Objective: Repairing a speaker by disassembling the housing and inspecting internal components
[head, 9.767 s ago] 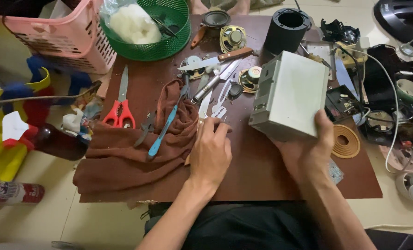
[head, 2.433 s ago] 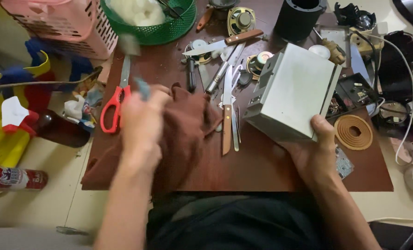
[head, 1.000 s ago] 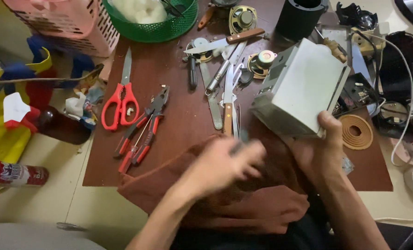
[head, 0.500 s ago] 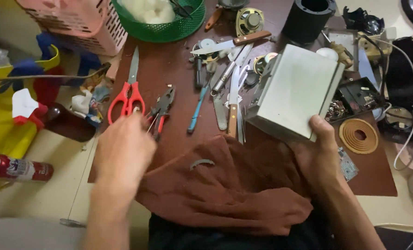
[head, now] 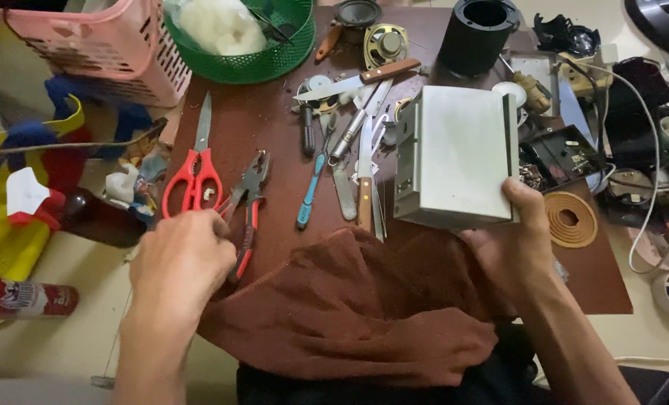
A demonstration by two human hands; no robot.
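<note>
My right hand grips the near right corner of a grey metal box, which stands tilted on the brown table. My left hand rests at the table's left edge. Its curled fingers touch the handle ends of red-handled pliers, and the back of the hand hides whether they grip. Red scissors lie just left of the pliers. A brown cloth hangs over the near table edge onto my lap, between my two hands.
Knives, a blue-handled screwdriver and other tools lie mid-table. At the back stand a green basket, a pink basket and a black cylinder. A tape roll, parts and cables crowd the right. A spray can lies on the floor.
The brown cloth has been dragged from the table's left to its near edge, uncovering the pliers. My left hand left the cloth and moved to the pliers. The box stayed in my right hand.
</note>
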